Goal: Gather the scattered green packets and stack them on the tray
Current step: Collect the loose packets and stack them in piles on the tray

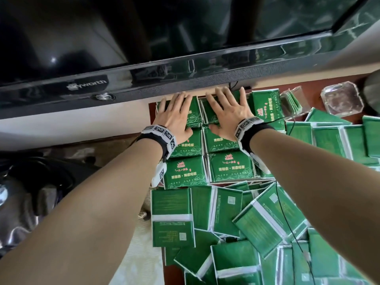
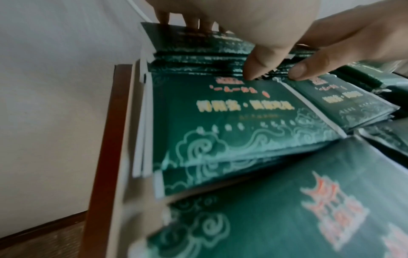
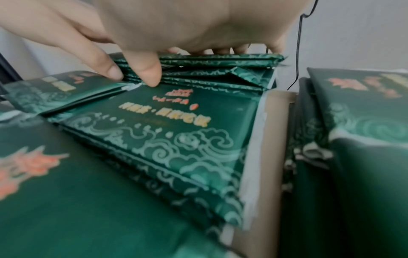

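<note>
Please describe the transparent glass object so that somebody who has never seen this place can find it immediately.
Start at the big black television at the top of the head view and follow its lower edge to the right end. Just below, beyond the green packets, sits a glass dish. It is the only clear, angular-edged thing there; everything nearby is flat and green.

Black television [image 1: 144, 38] above; glass ashtray [image 1: 342, 100] right.
</note>
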Demonstrator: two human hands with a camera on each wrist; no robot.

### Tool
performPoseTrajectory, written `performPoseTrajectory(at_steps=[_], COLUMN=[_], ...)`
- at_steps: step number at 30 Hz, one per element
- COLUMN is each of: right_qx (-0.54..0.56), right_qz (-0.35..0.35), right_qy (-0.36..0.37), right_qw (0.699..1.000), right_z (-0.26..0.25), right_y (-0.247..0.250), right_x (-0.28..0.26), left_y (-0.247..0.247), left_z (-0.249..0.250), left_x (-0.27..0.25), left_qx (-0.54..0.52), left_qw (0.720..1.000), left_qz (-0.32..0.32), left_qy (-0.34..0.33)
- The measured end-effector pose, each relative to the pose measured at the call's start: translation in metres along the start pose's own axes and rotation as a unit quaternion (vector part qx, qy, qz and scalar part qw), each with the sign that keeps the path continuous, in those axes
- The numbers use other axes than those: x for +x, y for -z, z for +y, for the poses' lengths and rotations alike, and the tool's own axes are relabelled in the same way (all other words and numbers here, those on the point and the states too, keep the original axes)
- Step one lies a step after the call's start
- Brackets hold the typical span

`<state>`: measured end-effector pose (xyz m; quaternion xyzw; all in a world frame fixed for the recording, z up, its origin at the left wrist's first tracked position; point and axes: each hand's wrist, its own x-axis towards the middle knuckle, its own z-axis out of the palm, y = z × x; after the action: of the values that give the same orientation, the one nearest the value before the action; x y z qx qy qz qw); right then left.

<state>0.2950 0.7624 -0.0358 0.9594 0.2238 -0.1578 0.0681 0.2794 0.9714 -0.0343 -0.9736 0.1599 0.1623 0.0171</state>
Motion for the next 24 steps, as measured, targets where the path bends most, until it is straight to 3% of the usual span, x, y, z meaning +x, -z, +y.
performPoseTrajectory(at_steps=[24], right_qx=[0.024], right_qz=[-0.003], right_qy=[-0.031], right_qw=[0.999], right_z=[-0.008], right_y=[-0.005], right_x=[0.006], left_y=[0.011], left_z=[-0.003], left_x=[0.007], left_qx=[-0.02], left_qw=[0.999], left_qz=[0.014], left_qy=[-0.024])
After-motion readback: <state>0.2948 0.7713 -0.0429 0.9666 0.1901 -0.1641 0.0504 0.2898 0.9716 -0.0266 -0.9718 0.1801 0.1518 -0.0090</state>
